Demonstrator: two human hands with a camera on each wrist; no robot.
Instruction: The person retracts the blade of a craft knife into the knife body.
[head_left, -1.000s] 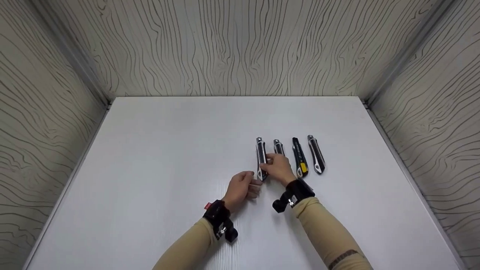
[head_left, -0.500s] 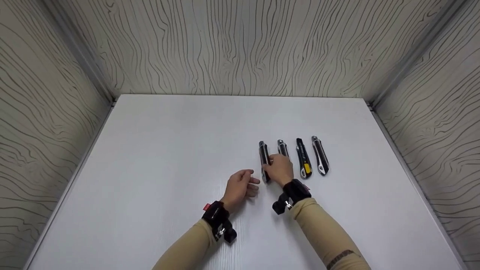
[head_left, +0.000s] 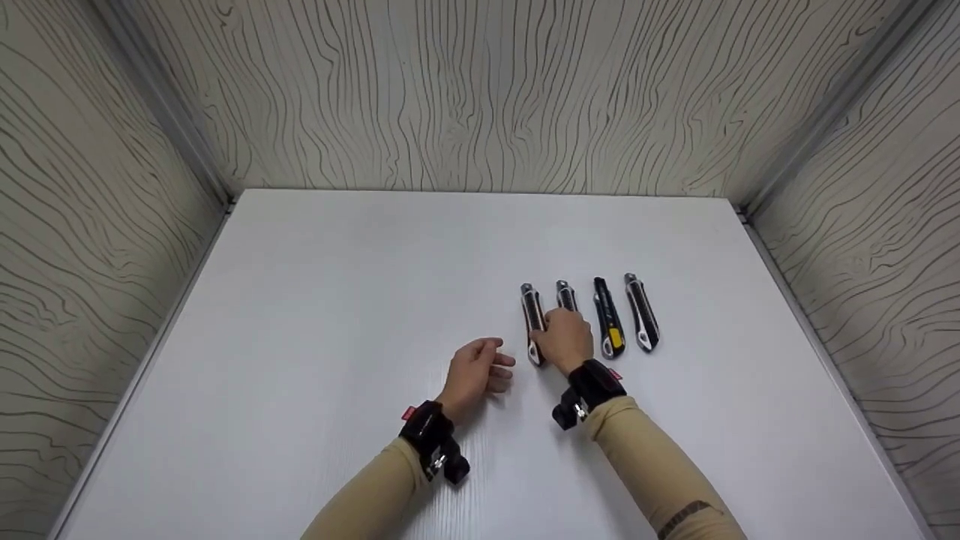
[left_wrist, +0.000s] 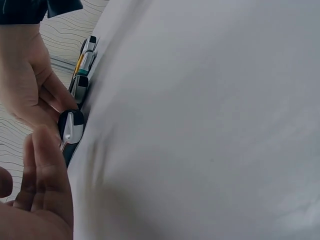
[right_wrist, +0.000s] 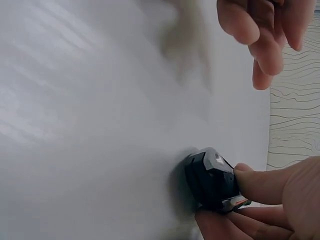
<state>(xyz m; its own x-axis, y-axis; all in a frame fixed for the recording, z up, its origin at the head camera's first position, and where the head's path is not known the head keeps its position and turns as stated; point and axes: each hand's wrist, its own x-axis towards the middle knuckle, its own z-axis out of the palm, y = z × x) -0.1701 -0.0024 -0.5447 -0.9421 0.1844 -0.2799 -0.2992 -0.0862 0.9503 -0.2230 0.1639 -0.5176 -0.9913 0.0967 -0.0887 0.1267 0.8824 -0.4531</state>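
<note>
My right hand (head_left: 566, 339) pinches the near half of the leftmost utility knife (head_left: 532, 306), a dark one with silvery trim and a metal tip pointing away from me. In the right wrist view, its blunt butt end (right_wrist: 212, 180) sits between thumb and fingers, low over the white surface. My left hand (head_left: 474, 371) stays a little to the left, fingers loosely bent, holding nothing. A second silver-trimmed knife (head_left: 567, 295) is partly hidden behind my right hand. Right of it lie a black utility knife (head_left: 608, 319) with a yellow slider and another silver-trimmed one (head_left: 642, 311).
The knives form a row of roughly parallel pieces on the white tabletop (head_left: 337, 300). Wood-grain-patterned panels (head_left: 480, 97) rise behind the table and at both sides. Each wrist wears a black camera band (head_left: 429, 427).
The leftmost knife rolls in my right hand and again shows its ribbed upper face; its near end has turned slightly right. My left hand has drawn back left, away from that end.
</note>
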